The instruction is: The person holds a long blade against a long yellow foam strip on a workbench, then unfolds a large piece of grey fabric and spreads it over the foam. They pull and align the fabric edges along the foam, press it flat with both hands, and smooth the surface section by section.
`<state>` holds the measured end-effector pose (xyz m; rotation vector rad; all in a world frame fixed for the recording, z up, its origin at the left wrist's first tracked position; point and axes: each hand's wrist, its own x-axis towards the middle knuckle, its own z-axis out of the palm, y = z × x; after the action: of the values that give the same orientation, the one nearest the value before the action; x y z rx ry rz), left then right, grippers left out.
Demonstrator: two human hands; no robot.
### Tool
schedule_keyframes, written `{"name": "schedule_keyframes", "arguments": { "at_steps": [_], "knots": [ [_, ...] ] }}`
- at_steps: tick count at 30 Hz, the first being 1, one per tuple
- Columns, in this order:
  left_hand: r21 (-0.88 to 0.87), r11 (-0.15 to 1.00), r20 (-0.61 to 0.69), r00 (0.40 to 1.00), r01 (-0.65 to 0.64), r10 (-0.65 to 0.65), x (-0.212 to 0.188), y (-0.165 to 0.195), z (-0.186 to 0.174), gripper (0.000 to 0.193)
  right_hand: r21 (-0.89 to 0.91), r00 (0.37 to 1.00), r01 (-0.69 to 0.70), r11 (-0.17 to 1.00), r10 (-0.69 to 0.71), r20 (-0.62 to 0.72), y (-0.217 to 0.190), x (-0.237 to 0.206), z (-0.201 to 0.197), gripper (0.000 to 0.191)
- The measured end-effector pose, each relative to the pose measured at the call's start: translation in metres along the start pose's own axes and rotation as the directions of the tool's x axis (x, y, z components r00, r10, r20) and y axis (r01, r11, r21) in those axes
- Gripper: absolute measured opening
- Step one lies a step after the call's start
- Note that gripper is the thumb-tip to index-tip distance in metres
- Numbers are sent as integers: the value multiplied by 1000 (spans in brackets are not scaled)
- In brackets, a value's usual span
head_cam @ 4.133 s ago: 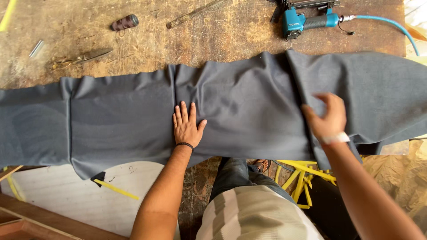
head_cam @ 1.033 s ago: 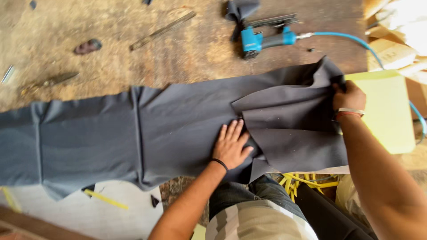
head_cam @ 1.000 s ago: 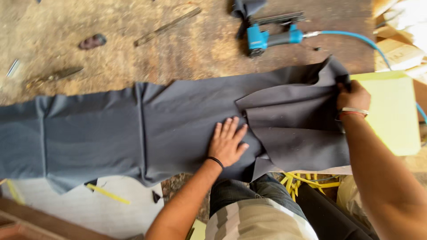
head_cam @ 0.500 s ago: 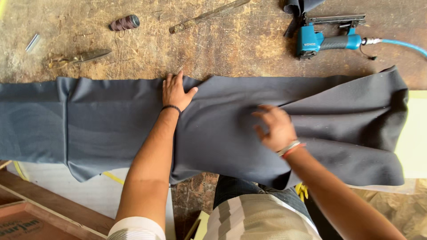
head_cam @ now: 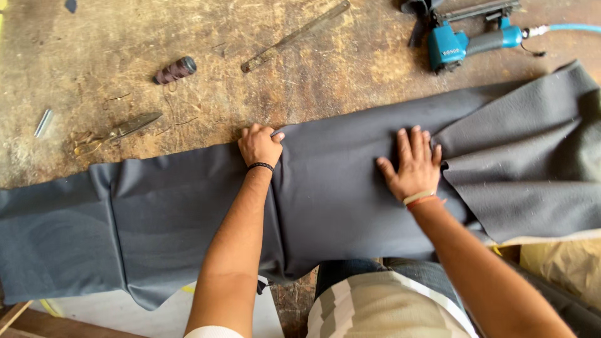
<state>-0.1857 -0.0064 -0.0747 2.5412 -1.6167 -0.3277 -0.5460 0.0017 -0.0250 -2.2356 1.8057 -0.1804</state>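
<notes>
A long strip of dark grey fabric (head_cam: pixel 338 188) lies across a worn wooden workbench (head_cam: pixel 206 94), its right end folded over itself. My left hand (head_cam: pixel 258 145) is curled at the fabric's far edge, fingers pinching it; a black band is on that wrist. My right hand (head_cam: pixel 413 164) presses flat on the fabric with fingers spread, just left of the folded part (head_cam: pixel 526 163).
On the bench beyond the fabric lie a blue pneumatic stapler (head_cam: pixel 463 40) with a blue hose, a metal ruler (head_cam: pixel 294 34), a dark thread spool (head_cam: pixel 175 70), scissors (head_cam: pixel 116 133) and a small metal piece (head_cam: pixel 42 122). My lap (head_cam: pixel 382 307) is below the bench edge.
Half a second ago my left hand lay flat at the far edge; now it is closed on it. My right hand has gone from bunched to flat, further right. The view has shifted.
</notes>
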Motion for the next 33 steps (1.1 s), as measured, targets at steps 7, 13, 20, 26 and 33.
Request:
{"name": "schedule_keyframes", "arguments": {
  "at_steps": [7,13,20,26,33],
  "knots": [
    [-61,944,-140,939,-325,314,-80,30,-6,66,155,992,-45,987,26,123,36,-17,-7,76],
    [68,844,104,845,-532,524,-180,85,0,76,375,996,77,924,-85,5,78,-110,-8,40],
    [-91,614,262,576,-784,775,-291,179,23,81,491,729,-430,758,612,-307,157,-248,11,71],
    [-44,587,287,553,-808,782,-314,192,29,85,767,502,-570,-294,615,608,183,-238,19,91],
    [-53,656,388,589,-753,708,-334,199,25,90,771,561,-575,274,818,128,133,-233,-8,107]
  ]
}}
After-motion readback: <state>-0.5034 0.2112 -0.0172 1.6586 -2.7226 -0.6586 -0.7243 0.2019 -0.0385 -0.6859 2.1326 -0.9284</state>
